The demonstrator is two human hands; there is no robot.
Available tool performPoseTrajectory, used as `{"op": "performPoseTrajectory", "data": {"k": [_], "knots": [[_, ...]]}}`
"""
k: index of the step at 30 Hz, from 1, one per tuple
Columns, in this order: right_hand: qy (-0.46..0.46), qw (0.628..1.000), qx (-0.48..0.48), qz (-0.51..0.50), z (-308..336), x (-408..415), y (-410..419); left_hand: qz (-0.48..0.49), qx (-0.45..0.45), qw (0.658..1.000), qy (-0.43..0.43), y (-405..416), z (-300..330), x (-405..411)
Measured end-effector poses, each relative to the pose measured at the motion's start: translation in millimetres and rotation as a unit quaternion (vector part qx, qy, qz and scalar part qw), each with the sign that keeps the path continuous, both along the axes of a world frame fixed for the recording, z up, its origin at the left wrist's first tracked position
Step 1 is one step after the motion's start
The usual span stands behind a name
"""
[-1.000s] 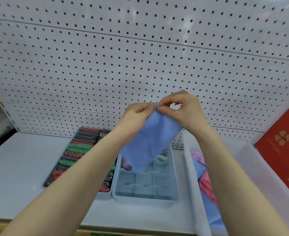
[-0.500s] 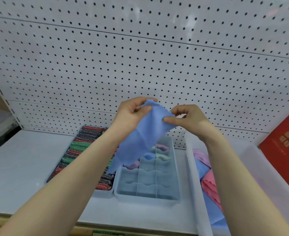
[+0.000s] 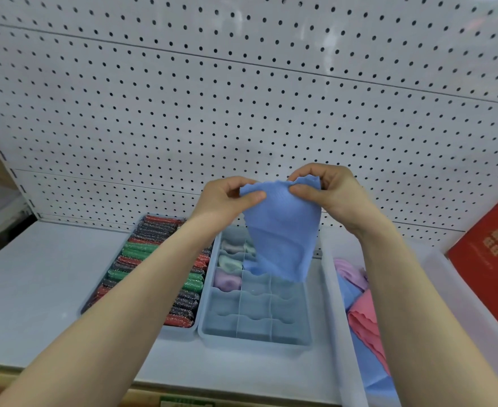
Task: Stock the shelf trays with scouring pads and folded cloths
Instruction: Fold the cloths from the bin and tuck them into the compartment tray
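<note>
L hand & R hand both pinch top edge of blue cloth, hanging over divided tray. Pads tray left of it. Cloth bin right; red box, writing unreadable.

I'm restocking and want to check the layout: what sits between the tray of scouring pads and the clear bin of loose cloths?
In the head view, the divided cloth tray sits between the scouring pad tray and the clear bin.

soft matt cloth, smooth plastic tray
</note>
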State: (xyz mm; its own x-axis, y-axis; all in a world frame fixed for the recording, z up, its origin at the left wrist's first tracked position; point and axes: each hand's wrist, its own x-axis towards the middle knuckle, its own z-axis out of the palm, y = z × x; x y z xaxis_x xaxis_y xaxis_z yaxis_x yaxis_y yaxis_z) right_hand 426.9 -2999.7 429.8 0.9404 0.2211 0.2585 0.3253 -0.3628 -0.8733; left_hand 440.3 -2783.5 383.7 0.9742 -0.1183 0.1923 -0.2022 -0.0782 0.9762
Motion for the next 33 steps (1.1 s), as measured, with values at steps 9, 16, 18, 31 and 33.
{"op": "performPoseTrajectory", "data": {"k": [9, 16, 18, 31, 33], "knots": [[0.028, 0.997, 0.028, -0.059, -4.2, -1.5, -2.6, -0.023, -0.050, 0.998, 0.018, 5.3, 9.2, -1.9], [0.078, 0.995, 0.047, -0.036, -6.6, 4.3, -4.8, -0.092, -0.059, 0.993, 0.053, 16.3, 6.1, 5.7], [0.065, 0.988, 0.009, -0.137, -13.3, 13.6, 6.4, 0.019, -0.001, 0.999, 0.029, 8.4, 2.0, 12.2], [0.004, 0.987, 0.117, -0.114, -8.7, 11.3, 48.6, 0.045, -0.010, 0.998, -0.036, -18.0, 15.6, 7.4], [0.008, 0.991, 0.093, -0.100, -8.3, 10.9, 46.1, -0.003, -0.044, 0.999, -0.031, -16.4, 16.0, 6.7]]}}
